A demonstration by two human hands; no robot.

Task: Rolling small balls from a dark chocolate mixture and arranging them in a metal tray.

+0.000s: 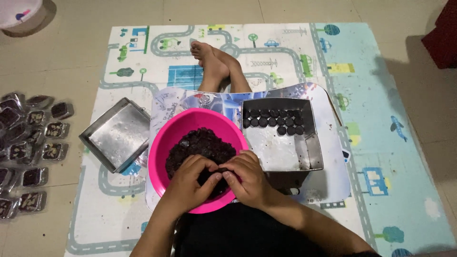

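Note:
A bright pink bowl holds a heap of dark brown crumbly mixture. My left hand and my right hand meet over the bowl's near side, fingertips pinched together on a small lump of the dark mixture. Right of the bowl stands a square metal tray with several dark round balls lined in rows along its far edge. Most of the lump is hidden by my fingers.
An empty square metal tray lies left of the bowl. Several small packed trays of dark sweets cover the floor at the far left. My crossed feet rest on a road-patterned play mat. A white bowl sits top left.

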